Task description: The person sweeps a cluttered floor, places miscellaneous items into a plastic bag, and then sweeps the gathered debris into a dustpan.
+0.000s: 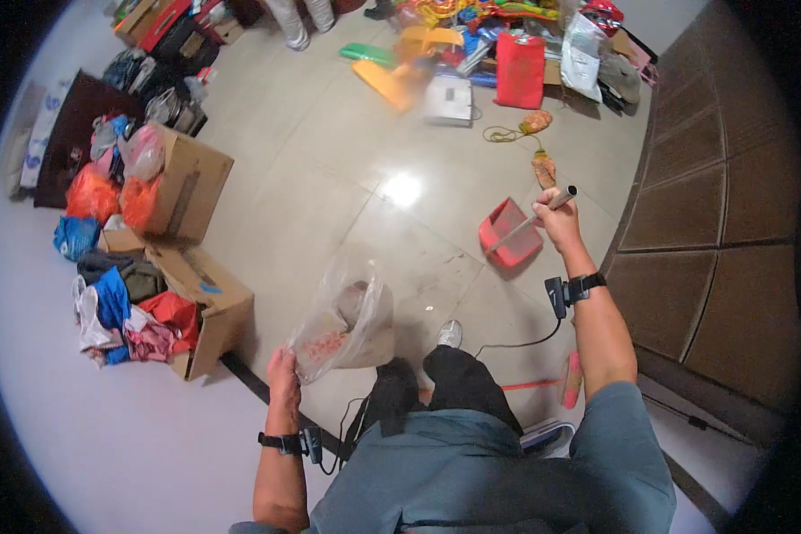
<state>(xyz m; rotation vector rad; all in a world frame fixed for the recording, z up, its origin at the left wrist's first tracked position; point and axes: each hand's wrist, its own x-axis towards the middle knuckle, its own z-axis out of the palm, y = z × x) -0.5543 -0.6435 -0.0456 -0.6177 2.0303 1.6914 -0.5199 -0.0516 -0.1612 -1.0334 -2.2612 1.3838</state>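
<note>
My left hand (283, 372) is closed on the rim of a clear plastic bag (365, 334), which hangs in front of my left leg. Inside the bag are some reddish bits and a greyish lump that I cannot make out. Out to the right, my right hand (558, 226) grips the metal handle (562, 196) of a red dustpan (518, 254). The pan is tilted, just left of that hand; whether it touches the floor I cannot tell. Dark smudges mark the tiles between bag and dustpan.
Cardboard boxes (227, 298) with clothes and bags stand at the left. A mixed pile with a red bag (519, 71) lies at the far side. Two orange patterned things (544, 167) on a cord lie beyond the dustpan. Brown panels (676, 209) line the right.
</note>
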